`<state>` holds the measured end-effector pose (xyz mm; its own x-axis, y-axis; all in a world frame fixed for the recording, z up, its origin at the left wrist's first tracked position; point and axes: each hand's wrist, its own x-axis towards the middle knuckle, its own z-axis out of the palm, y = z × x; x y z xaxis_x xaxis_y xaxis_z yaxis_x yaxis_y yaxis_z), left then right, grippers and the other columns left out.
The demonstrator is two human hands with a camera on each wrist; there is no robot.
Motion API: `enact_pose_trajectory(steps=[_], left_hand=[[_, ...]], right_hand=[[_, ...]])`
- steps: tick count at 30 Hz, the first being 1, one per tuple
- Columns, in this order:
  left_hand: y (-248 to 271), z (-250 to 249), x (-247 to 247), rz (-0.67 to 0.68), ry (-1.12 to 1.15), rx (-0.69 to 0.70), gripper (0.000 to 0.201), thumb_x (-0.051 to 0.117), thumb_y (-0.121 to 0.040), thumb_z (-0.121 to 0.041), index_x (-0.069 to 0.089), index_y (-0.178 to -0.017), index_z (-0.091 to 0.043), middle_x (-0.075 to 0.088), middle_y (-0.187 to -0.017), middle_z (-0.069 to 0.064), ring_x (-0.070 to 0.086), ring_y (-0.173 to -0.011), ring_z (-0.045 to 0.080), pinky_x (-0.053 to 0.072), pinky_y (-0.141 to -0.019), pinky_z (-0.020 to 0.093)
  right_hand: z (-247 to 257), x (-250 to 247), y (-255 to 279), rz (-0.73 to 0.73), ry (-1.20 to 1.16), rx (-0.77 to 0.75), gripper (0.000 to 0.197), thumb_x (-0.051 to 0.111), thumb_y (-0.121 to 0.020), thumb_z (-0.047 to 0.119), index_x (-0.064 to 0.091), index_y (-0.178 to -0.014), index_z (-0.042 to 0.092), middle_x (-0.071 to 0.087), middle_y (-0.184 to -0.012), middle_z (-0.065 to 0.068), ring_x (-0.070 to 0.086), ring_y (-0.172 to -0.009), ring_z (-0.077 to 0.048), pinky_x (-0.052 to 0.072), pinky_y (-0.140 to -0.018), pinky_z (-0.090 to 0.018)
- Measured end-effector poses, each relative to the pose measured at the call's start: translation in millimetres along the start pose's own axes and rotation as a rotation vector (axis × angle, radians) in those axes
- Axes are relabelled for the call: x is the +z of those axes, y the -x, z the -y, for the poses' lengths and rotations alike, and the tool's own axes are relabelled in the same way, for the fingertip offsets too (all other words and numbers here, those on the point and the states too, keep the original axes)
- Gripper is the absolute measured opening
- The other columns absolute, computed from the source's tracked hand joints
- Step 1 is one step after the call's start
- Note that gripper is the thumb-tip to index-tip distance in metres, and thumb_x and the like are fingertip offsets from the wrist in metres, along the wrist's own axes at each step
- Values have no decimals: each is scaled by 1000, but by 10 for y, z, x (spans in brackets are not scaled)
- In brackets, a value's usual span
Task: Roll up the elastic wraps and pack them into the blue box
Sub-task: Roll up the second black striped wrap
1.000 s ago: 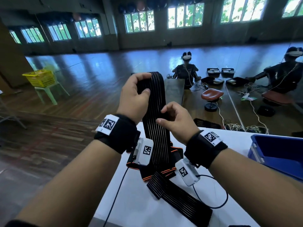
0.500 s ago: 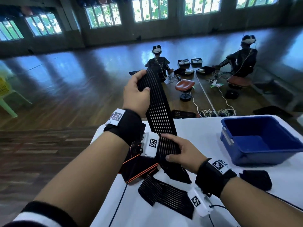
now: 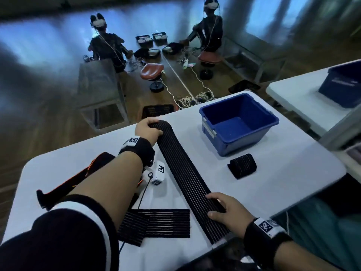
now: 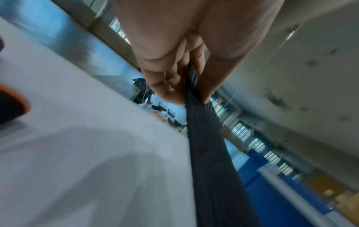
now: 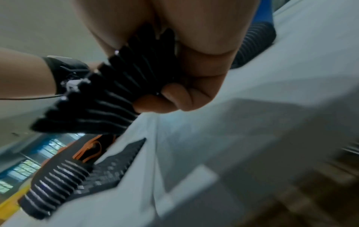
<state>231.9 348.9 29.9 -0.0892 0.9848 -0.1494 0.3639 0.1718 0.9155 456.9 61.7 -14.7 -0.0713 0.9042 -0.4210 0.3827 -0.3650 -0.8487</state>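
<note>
A long black ribbed elastic wrap point(image 3: 185, 173) stretches diagonally across the white table point(image 3: 283, 173). My left hand point(image 3: 150, 129) grips its far end point(image 4: 194, 79) between thumb and fingers. My right hand point(image 3: 222, 208) pinches its near end point(image 5: 124, 86) by the table's front edge. The blue box point(image 3: 238, 122) stands open and empty at the far right of the table. A rolled black wrap point(image 3: 242, 168) lies just in front of the box. Another flat black wrap point(image 3: 156, 223) lies under my left forearm.
A black wrap with orange trim point(image 3: 78, 177) lies at the table's left side. A second white table point(image 3: 312, 100) with a blue box point(image 3: 341, 85) stands to the right. Two people sit on the floor beyond, with stools point(image 3: 152, 73) and cables.
Both hands have brought the long wrap down from the air and stretched it out flat over the table. My right hand slid to the near end. The head view tilted down.
</note>
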Motion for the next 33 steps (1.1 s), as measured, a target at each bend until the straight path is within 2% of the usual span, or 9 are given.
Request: enact_pose_trajectory(steps=[2, 4, 6, 8, 11, 19, 22, 27, 33], left_hand=[[-187, 322, 96, 30, -101, -79, 61, 83, -65, -2, 66, -119, -23, 69, -110, 8, 69, -100, 27, 59, -91, 43], [-330, 591, 181, 36, -197, -129, 69, 84, -66, -8, 59, -129, -22, 65, -114, 11, 68, -101, 31, 58, -91, 48], [-373, 716, 213, 44, -290, -126, 56, 82, -75, -14, 62, -127, -21, 67, -114, 9, 67, -102, 31, 57, -93, 45], [-387, 764, 216, 62, -383, -89, 29, 77, -82, -18, 71, -111, -19, 72, -108, 5, 68, -99, 27, 56, -94, 40], [-451, 795, 190, 43, -433, -63, 1, 72, -86, -23, 72, -87, -24, 72, -93, 2, 68, -92, 26, 56, -89, 37], [-724, 753, 160, -25, -431, -18, 11, 71, -87, -32, 68, -81, -24, 73, -91, 1, 68, -89, 25, 56, -90, 38], [-798, 754, 162, -36, -410, -41, 13, 71, -86, -36, 70, -80, -25, 74, -90, -2, 70, -89, 23, 56, -90, 38], [-859, 799, 183, -24, -425, -52, 15, 73, -87, -37, 73, -89, -23, 75, -94, -1, 70, -88, 22, 55, -87, 33], [-886, 813, 210, -14, -426, -88, 14, 76, -85, -36, 77, -90, -23, 74, -92, -4, 70, -89, 19, 54, -91, 30]], right_hand=[[-141, 72, 42, -37, 42, 52, 44, 74, -87, 24, 56, -121, 45, 61, -116, 22, 55, -96, 20, 47, -82, -6], [-247, 145, 60, -67, 108, 113, 46, 74, -86, 28, 50, -122, 45, 63, -112, 19, 63, -97, 3, 56, -86, -22], [-289, 214, 65, -107, 149, 142, 47, 72, -87, 28, 44, -122, 43, 59, -112, 19, 63, -100, -1, 55, -89, -26], [-310, 274, 60, -174, 168, 137, 46, 72, -87, 25, 42, -120, 37, 56, -113, 16, 60, -104, -5, 49, -87, -18], [-342, 350, 30, -270, 223, 116, 43, 74, -84, 29, 47, -117, 33, 51, -116, 10, 55, -105, -6, 38, -79, -7], [-330, 400, -125, -340, 234, 20, 41, 72, -88, 22, 62, -127, 12, 46, -115, 8, 48, -95, 13, 33, -80, 6], [-313, 393, -168, -320, 229, 34, 41, 69, -91, 20, 61, -130, 10, 48, -111, 8, 50, -92, 12, 33, -78, 5], [-317, 356, -223, -375, 279, 52, 31, 73, -88, 23, 69, -116, 11, 58, -104, 2, 59, -91, -8, 36, -74, 2], [-294, 261, -256, -338, 329, 66, 20, 72, -88, 27, 70, -106, 18, 61, -99, 7, 61, -89, -9, 49, -80, -19]])
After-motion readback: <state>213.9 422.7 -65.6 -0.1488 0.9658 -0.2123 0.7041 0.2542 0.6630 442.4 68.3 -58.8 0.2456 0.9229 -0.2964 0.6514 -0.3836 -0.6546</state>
